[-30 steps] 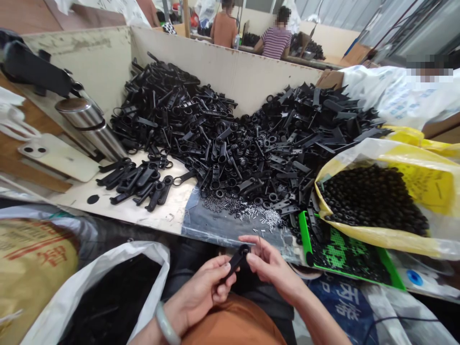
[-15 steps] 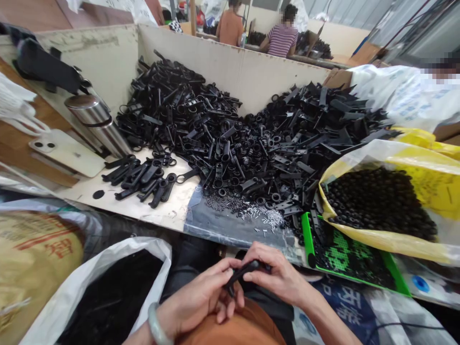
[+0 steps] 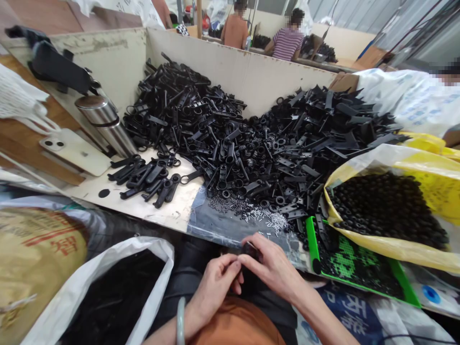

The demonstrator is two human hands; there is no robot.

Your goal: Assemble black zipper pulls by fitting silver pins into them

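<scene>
My left hand [image 3: 214, 286] and my right hand [image 3: 270, 266] meet over my lap, just below the table's front edge. Both pinch one small black plastic part [image 3: 248, 249], mostly hidden between the fingers. A green bangle sits on my left wrist. Ahead on the table lies a big heap of black plastic strips and rings [image 3: 251, 139]. A scatter of tiny metal pins [image 3: 258, 215] lies just beyond my fingers. A small set of assembled black pieces [image 3: 149, 177] rests to the left on the board.
A yellow bag of small black rings [image 3: 388, 206] and a green tray [image 3: 312, 239] stand at right. An open white bag [image 3: 108, 292] of black parts is at lower left. A steel flask [image 3: 104, 124] and phone [image 3: 74, 151] lie left. Other people sit behind the partition.
The long black piece held out between my hands has been drawn in and is now nearly hidden by the fingers. My hands have closed together and the view has drifted left.
</scene>
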